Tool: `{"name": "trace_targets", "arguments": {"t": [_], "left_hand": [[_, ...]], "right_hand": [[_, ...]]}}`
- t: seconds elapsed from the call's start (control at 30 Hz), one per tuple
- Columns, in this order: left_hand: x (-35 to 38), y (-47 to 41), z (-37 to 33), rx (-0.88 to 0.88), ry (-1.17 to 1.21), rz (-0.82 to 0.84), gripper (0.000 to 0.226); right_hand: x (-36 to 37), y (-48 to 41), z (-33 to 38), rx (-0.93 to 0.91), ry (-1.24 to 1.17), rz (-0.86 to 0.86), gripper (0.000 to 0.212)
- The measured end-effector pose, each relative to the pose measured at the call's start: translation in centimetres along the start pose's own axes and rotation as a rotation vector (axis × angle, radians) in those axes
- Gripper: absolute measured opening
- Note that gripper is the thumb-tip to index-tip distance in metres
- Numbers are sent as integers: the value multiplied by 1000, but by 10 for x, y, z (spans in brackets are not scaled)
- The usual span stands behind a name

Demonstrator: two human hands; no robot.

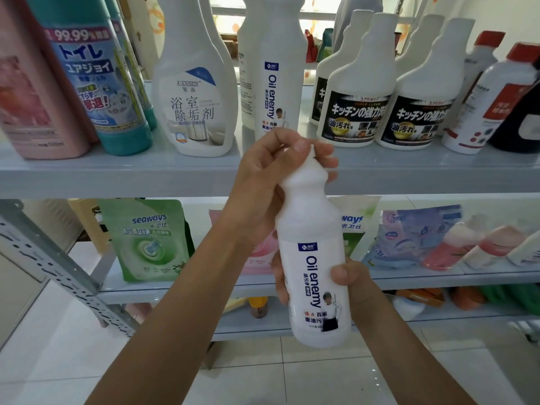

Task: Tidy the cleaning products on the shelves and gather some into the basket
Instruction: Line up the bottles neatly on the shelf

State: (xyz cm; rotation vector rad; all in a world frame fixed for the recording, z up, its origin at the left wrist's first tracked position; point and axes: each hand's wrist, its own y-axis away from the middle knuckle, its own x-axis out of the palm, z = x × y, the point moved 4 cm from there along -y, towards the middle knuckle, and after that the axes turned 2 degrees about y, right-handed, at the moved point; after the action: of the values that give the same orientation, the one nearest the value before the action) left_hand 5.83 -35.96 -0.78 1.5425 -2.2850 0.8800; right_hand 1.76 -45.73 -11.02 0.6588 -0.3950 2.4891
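Observation:
A white "Oil enemy" bottle (314, 258) is held upright and slightly tilted in front of the shelves, between both my hands. My left hand (271, 176) grips its neck and cap from the left. My right hand (347, 279) wraps round the lower body, thumb on the label. A second "Oil enemy" bottle (277, 80) stands on the top shelf (117, 171) directly behind. No basket is in view.
The top shelf also carries a pink bottle (32, 106), teal toilet cleaners (99, 83), a white bathroom descaler (194, 97), black-labelled kitchen cleaners (356, 97) and red-capped bottles (485, 97). Green refill pouches (149, 244) and lying bottles fill the lower shelf. White tiled floor lies below.

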Motion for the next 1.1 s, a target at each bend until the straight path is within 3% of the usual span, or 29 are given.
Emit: {"name": "trace_targets", "arguments": {"t": [0.13, 0.2, 0.3, 0.37, 0.47, 0.53, 0.63, 0.8, 0.9, 1.0, 1.1], "left_hand": [[3, 0, 3, -60, -200, -61, 17], [3, -1, -2, -23, -238, -102, 11], [5, -1, -16, 79, -274, -121, 8], [6, -1, -30, 184, -347, -136, 7], [10, -4, -50, 327, -470, -135, 6], [14, -4, -55, 365, -502, -129, 8], [19, -2, -62, 423, -522, -113, 8], [4, -4, -77, 534, -561, -169, 47], [-33, 14, -53, 699, -1051, -367, 47], [-76, 30, -1, 800, -1723, -361, 46], [-99, 28, 26, 798, -1975, -380, 41]], "right_hand": [[-5, -3, 1, 32, 6, -67, 57], [-3, -2, 7, 17, 145, -156, 56], [-2, 2, 25, 4, 370, -341, 78], [0, 4, 39, -68, 607, -451, 85], [12, 6, 53, -92, 1079, -568, 74], [21, 2, 58, -139, 1228, -652, 67], [25, -3, 63, -273, 1198, -718, 61], [20, -7, 86, -372, 1034, -783, 61], [16, -11, 108, -483, 940, -864, 52], [11, -20, 126, -553, 925, -903, 44], [7, -38, 133, -551, 940, -904, 48]]}}
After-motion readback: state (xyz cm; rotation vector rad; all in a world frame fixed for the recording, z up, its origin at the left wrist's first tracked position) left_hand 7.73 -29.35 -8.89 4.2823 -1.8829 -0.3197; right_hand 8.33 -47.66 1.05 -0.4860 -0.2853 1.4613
